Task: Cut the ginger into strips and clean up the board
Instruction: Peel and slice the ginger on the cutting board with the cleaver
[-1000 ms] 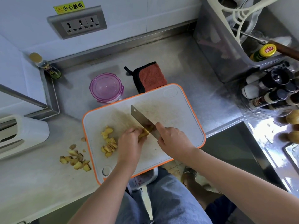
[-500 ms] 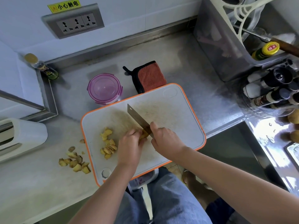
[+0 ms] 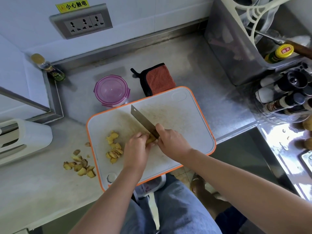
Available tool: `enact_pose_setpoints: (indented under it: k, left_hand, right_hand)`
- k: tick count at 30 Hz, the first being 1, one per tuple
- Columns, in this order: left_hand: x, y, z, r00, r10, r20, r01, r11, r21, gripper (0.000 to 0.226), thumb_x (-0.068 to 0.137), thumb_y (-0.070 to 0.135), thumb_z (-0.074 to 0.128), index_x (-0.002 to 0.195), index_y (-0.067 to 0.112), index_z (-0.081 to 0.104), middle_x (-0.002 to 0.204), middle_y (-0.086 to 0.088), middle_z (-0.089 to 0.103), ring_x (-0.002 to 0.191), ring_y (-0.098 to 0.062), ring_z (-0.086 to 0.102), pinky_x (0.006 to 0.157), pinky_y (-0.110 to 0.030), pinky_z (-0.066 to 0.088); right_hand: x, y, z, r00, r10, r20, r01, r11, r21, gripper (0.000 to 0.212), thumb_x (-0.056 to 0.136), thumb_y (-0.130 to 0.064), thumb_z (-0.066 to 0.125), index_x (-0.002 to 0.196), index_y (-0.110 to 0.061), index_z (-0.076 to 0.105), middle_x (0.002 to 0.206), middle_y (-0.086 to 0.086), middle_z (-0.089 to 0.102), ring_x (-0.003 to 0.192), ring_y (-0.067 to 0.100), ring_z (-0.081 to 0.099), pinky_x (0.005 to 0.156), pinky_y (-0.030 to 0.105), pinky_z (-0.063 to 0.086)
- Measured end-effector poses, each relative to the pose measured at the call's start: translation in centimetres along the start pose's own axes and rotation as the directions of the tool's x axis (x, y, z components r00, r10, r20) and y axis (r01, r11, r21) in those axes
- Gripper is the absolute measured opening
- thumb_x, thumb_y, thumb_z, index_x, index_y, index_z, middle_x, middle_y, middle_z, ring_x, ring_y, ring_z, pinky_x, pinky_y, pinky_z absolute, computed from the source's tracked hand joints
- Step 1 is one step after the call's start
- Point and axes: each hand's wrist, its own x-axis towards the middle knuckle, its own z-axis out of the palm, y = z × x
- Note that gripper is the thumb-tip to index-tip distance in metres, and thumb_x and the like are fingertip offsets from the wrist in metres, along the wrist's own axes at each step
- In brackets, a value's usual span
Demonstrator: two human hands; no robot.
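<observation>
Ginger (image 3: pixel 150 140) lies near the middle of the orange-rimmed cutting board (image 3: pixel 202 115), pinned under the curled left hand (image 3: pixel 136 150). The right hand (image 3: pixel 172 141) grips a cleaver (image 3: pixel 143 121) set against it. The piece is small and the fingertips are close, so a slipping blade could nick them. A yellow wall sticker (image 3: pixel 74 5) reads 小心触电; the bottle cap (image 3: pixel 285 51) label is unclear.

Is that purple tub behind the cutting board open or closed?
Closed: its clear purple lid sits flat on top, covering the whole rim.
</observation>
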Motion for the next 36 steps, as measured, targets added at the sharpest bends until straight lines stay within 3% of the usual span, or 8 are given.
enact_pose_setpoints:
  k: [6, 15, 17, 21, 28, 31, 36]
  left_hand:
    - [0.0, -0.2, 0.2, 1.000, 0.022, -0.015, -0.022, 1.000, 0.015, 0.014, 0.079, 0.015, 0.078, 0.092, 0.009, 0.075, 0.080, -0.003, 0.063, 0.072, -0.025, 0.062, 0.059, -0.028, 0.042]
    - [-0.1, -0.4, 0.5, 0.999, 0.037, 0.002, -0.037, 0.999, 0.039, 0.021, 0.071, 0.008, 0.084, 0.088, 0.005, 0.072, 0.080, -0.007, 0.066, 0.071, -0.027, 0.065, 0.058, -0.034, 0.051]
    - [-0.1, -0.4, 0.5, 0.999, 0.038, 0.005, -0.038, 0.998, 0.042, 0.021, 0.072, 0.009, 0.083, 0.089, 0.005, 0.072, 0.081, -0.006, 0.066, 0.072, -0.027, 0.065, 0.059, -0.034, 0.050]
    - [-0.2, -0.5, 0.3, 0.999, 0.045, 0.014, -0.045, 0.999, 0.028, 0.018, 0.075, 0.011, 0.081, 0.090, 0.006, 0.071, 0.081, -0.006, 0.065, 0.073, -0.027, 0.063, 0.061, -0.036, 0.052]
    - [-0.2, -0.4, 0.1, 0.999, 0.031, 0.030, -0.031, 0.999, 0.006, 0.023, 0.082, 0.020, 0.075, 0.101, 0.009, 0.071, 0.095, -0.003, 0.065, 0.087, -0.024, 0.062, 0.074, -0.035, 0.050]
    - [-0.3, -0.2, 0.0, 1.000, -0.006, 0.016, 0.006, 1.000, -0.010, 0.027, 0.083, 0.023, 0.075, 0.105, 0.010, 0.070, 0.097, -0.002, 0.063, 0.089, -0.023, 0.062, 0.076, -0.033, 0.049]
    - [-0.5, 0.1, -0.2, 0.997, -0.070, -0.030, 0.069, 0.997, -0.033, 0.027, 0.077, 0.023, 0.080, 0.098, 0.011, 0.069, 0.090, -0.004, 0.064, 0.081, -0.025, 0.063, 0.070, -0.032, 0.048]
  right_hand:
    - [-1.6, 0.8, 0.2, 0.998, 0.022, 0.057, -0.019, 0.999, -0.051, 0.014, 0.098, -0.014, 0.038, 0.111, -0.014, 0.031, 0.064, 0.001, 0.040, 0.056, 0.020, 0.040, 0.053, 0.036, 0.037]
    - [0.9, -0.1, 1.7, 0.999, 0.045, 0.012, -0.044, 0.994, -0.098, 0.023, 0.095, -0.006, 0.042, 0.114, -0.012, 0.030, 0.062, -0.003, 0.033, 0.051, 0.015, 0.031, 0.053, 0.035, 0.034]
    - [1.0, -0.1, 1.7, 0.999, 0.052, 0.002, -0.052, 0.995, -0.087, 0.021, 0.096, -0.007, 0.042, 0.113, -0.011, 0.031, 0.063, -0.004, 0.032, 0.052, 0.019, 0.036, 0.053, 0.035, 0.034]
    - [1.7, -0.1, 0.8, 0.994, 0.095, -0.059, -0.089, 0.991, 0.103, 0.014, 0.099, -0.014, 0.040, 0.111, -0.008, 0.035, 0.073, 0.007, 0.049, 0.065, 0.030, 0.049, 0.055, 0.037, 0.040]
    - [0.6, 2.2, -0.5, 0.972, 0.184, -0.148, -0.142, 0.956, 0.255, 0.008, 0.099, -0.013, 0.040, 0.099, -0.010, 0.033, 0.071, 0.012, 0.055, 0.060, 0.029, 0.049, 0.050, 0.036, 0.036]
    - [0.0, 2.2, -1.5, 0.981, 0.138, -0.136, -0.106, 0.970, 0.218, 0.012, 0.099, -0.015, 0.039, 0.096, -0.017, 0.027, 0.074, 0.012, 0.059, 0.062, 0.030, 0.052, 0.054, 0.041, 0.042]
    - [-1.0, 0.8, -1.5, 0.996, 0.032, -0.089, -0.021, 0.992, 0.127, 0.009, 0.100, -0.019, 0.039, 0.100, -0.015, 0.031, 0.072, 0.007, 0.052, 0.063, 0.030, 0.051, 0.053, 0.036, 0.038]
